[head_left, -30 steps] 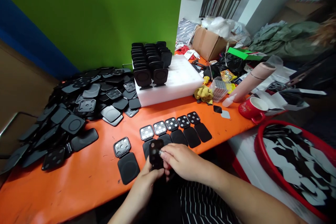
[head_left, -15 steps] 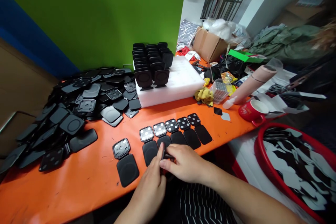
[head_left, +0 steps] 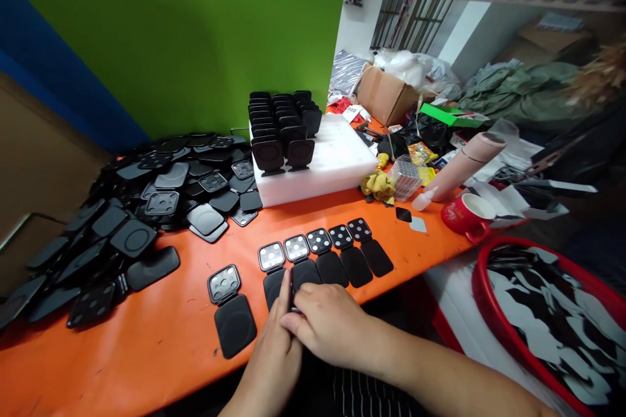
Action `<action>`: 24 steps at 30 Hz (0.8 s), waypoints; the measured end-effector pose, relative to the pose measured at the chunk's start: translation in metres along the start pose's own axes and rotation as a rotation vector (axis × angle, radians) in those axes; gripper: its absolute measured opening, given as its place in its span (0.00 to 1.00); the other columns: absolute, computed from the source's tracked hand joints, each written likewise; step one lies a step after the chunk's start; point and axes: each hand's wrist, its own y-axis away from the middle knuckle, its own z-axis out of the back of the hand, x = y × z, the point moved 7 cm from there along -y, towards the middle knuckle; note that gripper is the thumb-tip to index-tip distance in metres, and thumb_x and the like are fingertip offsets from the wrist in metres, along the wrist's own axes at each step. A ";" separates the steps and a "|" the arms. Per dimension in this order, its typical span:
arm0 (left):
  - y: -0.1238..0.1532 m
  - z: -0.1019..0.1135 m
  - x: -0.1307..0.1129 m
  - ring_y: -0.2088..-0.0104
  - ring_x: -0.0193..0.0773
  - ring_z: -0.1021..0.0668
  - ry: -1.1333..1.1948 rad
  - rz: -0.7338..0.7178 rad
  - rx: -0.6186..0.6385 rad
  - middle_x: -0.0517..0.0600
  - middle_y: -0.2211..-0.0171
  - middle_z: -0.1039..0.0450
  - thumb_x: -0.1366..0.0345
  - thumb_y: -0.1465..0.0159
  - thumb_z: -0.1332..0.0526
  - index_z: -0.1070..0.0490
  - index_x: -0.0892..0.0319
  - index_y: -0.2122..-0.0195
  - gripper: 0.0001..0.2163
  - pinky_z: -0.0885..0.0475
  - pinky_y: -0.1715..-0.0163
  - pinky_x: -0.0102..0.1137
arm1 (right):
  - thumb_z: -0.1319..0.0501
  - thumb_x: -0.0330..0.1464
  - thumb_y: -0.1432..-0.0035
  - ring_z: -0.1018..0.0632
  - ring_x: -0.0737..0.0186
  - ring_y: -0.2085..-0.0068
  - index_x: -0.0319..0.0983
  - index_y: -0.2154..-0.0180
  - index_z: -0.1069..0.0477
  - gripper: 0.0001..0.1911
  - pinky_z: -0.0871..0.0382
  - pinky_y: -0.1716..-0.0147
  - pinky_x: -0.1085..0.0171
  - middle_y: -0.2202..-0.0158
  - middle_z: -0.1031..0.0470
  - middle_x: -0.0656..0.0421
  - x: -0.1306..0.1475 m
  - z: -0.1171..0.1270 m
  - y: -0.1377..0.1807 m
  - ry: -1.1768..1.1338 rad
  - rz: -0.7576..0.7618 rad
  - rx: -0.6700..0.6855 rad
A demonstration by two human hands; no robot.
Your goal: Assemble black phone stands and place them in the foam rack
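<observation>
Both of my hands meet at the near edge of the orange table [head_left: 147, 345], pressed together around a thin black folded part [head_left: 291, 291]. My left hand [head_left: 275, 350] lies flat against its left face with fingers straight. My right hand [head_left: 327, 326] is curled over it from the right. Just beyond them lies a row of several opened black hinged parts [head_left: 325, 251] with dotted square tops. One more opened part [head_left: 229, 306] lies apart to the left.
A big heap of black parts [head_left: 127, 208] covers the left of the table. A white foam block [head_left: 323, 156] carries upright black parts [head_left: 283, 124]. At right are a red mug [head_left: 467, 215], a pink roll [head_left: 464, 159], a yellow cloth [head_left: 377, 186] and a red basin [head_left: 493, 313].
The black part, held up flat facing me a second ago, has been folded shut and turned edge-on between my palms. My hands have sunk lower toward the table edge.
</observation>
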 end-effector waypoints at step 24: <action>0.011 0.019 -0.003 0.56 0.42 0.27 0.101 -0.001 0.012 0.49 0.55 0.28 0.58 0.36 0.50 0.37 0.54 0.47 0.17 0.34 0.55 0.31 | 0.47 0.42 0.43 0.41 0.76 0.82 0.36 0.74 0.38 0.16 0.50 0.84 0.74 0.79 0.39 0.65 -0.029 -0.045 0.013 -1.389 -0.420 0.226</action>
